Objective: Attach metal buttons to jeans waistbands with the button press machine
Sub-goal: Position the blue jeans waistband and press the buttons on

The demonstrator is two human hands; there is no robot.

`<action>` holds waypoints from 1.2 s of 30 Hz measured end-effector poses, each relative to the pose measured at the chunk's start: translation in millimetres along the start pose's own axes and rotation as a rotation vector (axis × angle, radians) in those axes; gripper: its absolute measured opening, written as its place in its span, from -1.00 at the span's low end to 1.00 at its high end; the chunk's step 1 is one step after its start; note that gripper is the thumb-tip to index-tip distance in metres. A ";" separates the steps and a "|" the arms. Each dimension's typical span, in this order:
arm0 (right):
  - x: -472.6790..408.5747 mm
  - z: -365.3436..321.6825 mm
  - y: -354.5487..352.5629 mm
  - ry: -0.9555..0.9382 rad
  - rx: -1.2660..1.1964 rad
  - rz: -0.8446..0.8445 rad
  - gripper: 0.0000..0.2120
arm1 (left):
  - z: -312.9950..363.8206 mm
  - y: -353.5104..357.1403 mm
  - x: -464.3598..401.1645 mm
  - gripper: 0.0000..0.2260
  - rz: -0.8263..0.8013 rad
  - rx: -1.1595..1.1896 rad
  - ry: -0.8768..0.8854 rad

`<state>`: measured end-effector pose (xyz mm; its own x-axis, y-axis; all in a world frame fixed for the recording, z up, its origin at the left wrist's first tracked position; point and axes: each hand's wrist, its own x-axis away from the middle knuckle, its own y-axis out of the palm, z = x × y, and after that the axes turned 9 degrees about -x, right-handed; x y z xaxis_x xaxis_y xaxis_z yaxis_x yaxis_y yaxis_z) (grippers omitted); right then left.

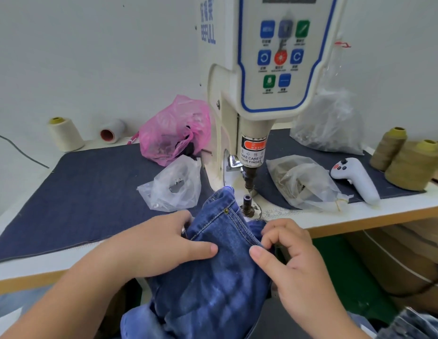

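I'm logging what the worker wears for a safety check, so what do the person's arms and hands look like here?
Both arms are bare as far as the picture shows, with no sleeves in view. The left hand and right hand wear no gloves, rings or wristbands. Fingernails are short and unpainted.

Bare forearms, no sleeves/gloves; left hand [161,243], right hand [293,260].

Top of button press machine [274,69] cut off by upper frame edge; display strip unreadable. Small labels under panel buttons [281,57] too blurred to read. Left hand [159,243] fingertips hidden behind jeans [220,265] fold. Contents of pink bag [173,133] and far right clear bag [330,123] indistinct. Jeans lower part cut off by near edge.
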<state>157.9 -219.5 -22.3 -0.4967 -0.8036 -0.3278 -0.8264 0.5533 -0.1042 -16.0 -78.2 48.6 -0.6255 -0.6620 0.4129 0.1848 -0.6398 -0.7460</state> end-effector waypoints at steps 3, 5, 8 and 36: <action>-0.4 1.7 -1.9 0.003 -0.030 0.000 -0.83 | 13.5 2.9 8.2 -0.35 0.292 -0.289 0.024; -2.1 0.1 -4.2 -0.021 -0.049 -0.030 -0.87 | 18.5 7.0 10.9 -0.33 0.425 -0.352 0.275; -3.8 -1.6 -9.8 -0.092 -0.083 -0.098 -0.81 | 23.0 7.2 9.1 -0.50 0.420 -0.371 0.660; -102.0 29.2 -23.7 0.256 -0.161 -0.117 -0.92 | 33.8 20.6 -92.8 -0.93 0.206 0.666 0.121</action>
<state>235.9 -144.2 -13.9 -0.4297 -0.8999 -0.0739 -0.9030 0.4287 0.0290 71.5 -43.1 12.6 -0.6006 -0.7722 0.2073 0.7088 -0.6342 -0.3088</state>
